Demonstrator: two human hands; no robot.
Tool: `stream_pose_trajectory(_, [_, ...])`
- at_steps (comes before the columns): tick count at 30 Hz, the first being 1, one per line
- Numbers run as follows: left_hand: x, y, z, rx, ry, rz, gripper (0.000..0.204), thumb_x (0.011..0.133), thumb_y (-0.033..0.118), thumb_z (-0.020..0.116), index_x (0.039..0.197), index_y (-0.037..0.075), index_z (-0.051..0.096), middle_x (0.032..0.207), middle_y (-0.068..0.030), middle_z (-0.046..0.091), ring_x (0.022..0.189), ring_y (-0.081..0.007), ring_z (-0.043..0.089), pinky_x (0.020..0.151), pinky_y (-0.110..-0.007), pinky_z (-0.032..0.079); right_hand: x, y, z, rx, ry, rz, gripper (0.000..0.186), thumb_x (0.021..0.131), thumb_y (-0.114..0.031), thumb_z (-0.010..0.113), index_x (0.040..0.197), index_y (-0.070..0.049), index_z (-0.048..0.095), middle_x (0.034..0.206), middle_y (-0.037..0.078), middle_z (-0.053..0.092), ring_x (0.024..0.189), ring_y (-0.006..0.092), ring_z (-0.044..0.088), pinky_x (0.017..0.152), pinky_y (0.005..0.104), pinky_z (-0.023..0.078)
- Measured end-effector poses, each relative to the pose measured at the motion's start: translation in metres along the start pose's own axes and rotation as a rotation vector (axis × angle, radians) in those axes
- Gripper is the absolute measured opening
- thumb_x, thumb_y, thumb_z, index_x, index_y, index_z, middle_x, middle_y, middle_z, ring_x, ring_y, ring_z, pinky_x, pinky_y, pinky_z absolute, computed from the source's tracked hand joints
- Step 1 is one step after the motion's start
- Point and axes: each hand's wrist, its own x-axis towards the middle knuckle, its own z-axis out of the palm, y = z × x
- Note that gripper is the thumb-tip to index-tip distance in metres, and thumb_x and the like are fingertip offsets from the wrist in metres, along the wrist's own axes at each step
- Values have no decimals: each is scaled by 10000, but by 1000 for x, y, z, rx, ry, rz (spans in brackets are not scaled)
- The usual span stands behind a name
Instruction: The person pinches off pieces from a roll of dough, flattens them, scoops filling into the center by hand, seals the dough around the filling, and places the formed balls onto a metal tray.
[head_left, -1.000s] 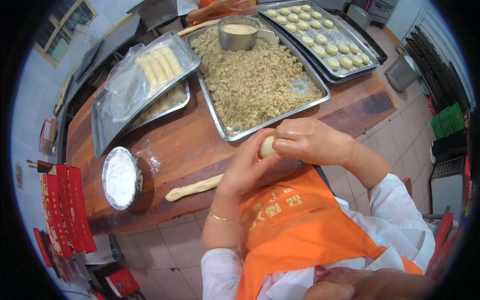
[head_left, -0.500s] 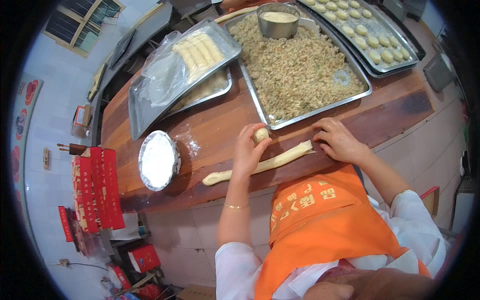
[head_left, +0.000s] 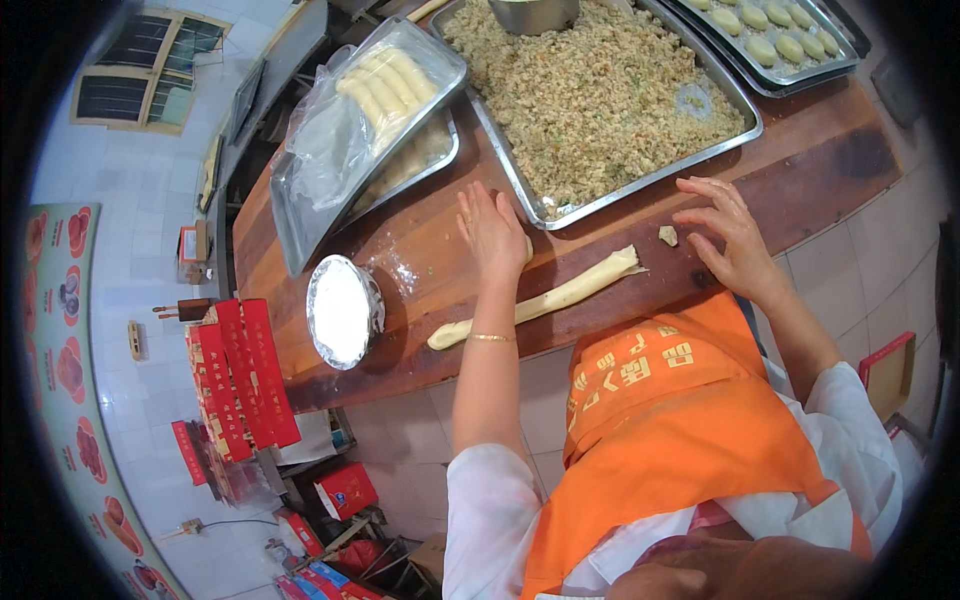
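Observation:
My left hand (head_left: 492, 235) is at the near edge of the filling tray with its fingers stretched out. A pale sliver of a dough ball (head_left: 528, 250) shows beside the palm, which hides the rest; whether the palm presses on it cannot be seen. Below lies a dough rope (head_left: 570, 290) with a torn right end, its left part passing behind my left wrist. Over the table to the right, my right hand (head_left: 728, 235) is open, fingers apart and curved. Next to its fingertips sits a small dough lump (head_left: 668, 236).
A metal tray (head_left: 640, 203) of crumbly filling, with a metal bowl (head_left: 535, 14) in it, spans the table's back. Left are stacked trays (head_left: 300, 225) with plastic-covered dough rolls and a bowl of white flour (head_left: 340, 312). Another tray (head_left: 795, 75) holds oval dough pieces at far right.
My left hand has gone from gripping the dough ball to stretched fingers. My right hand has lifted off the rope's end, and a small dough lump now shows beside it. The view has shifted.

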Motion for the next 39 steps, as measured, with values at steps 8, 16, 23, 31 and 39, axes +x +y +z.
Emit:
stream_pose_trajectory(8, [0,-8,3,243,-84,70,594,1048,320,356,1528,-15,256,1613,-158,236,1520,-293,123,1212,-473,103,-9,19,0,17,19,75,223,786,27,651,996,-47,669,1365,130,549,1283,354,478,1084,455,375])
stream_pose_trajectory(16, [-1,-16,8,306,-87,96,591,1036,303,407,1531,12,265,1614,-142,244,1519,-282,136,1207,-496,93,-7,20,-4,49,18,103,213,790,29,643,990,-43,666,1371,129,540,1285,355,468,1087,446,369])
stream_pose_trajectory(23, [4,-15,12,325,-87,100,613,1017,308,457,1518,-5,292,1613,-157,240,1518,-291,131,1211,-492,89,-7,14,-15,-2,72,82,212,783,27,648,984,-38,662,1354,138,543,1284,363,464,1088,452,367])
stream_pose_trajectory(31, [-29,-43,3,-59,-84,269,593,987,350,508,1465,21,388,1503,-228,370,1427,-392,280,1170,-495,205,-19,5,-32,-53,66,58,210,775,30,648,971,-46,660,1342,138,542,1267,367,472,1078,455,375])
stream_pose_trajectory(39, [-57,-30,-34,-700,-135,-210,514,996,264,566,1406,-15,430,1333,-170,540,1134,-324,564,969,-400,472,7,-16,-12,45,-6,-60,212,797,11,656,999,-52,667,1279,134,584,1204,352,522,1021,437,426])
